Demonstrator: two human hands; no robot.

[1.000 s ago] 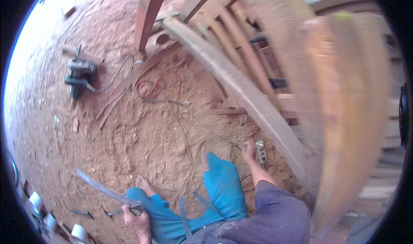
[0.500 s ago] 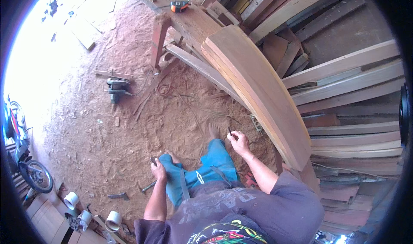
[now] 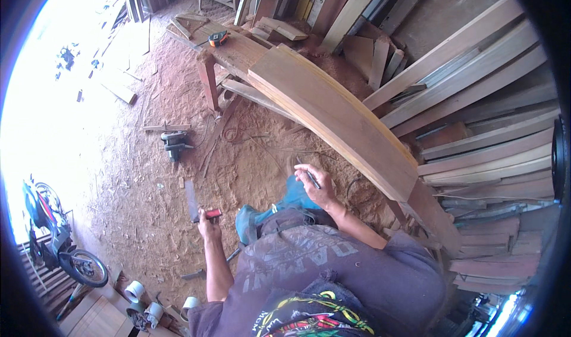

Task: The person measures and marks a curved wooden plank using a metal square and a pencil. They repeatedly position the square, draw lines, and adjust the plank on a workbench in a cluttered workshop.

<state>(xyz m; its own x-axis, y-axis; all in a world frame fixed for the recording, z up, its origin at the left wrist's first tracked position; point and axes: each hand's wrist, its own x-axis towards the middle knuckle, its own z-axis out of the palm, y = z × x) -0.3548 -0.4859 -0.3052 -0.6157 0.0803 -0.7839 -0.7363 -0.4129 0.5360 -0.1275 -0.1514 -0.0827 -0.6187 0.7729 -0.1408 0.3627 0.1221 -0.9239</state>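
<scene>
The square (image 3: 192, 200) has been turned broadside since earlier, gripped by the left hand (image 3: 208, 225), held forward over sawdust (image 3: 143, 200); what seems a pencil (image 3: 313, 180) is pinched in the right hand (image 3: 318, 188).

Stacked boards (image 3: 461, 75) and strewn sawdust (image 3: 140, 218) show a woodworking workshop.

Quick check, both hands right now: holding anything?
Left hand: closed, holding a red-handled square.
Right hand: closed, holding a slim pencil-like tool.
</scene>
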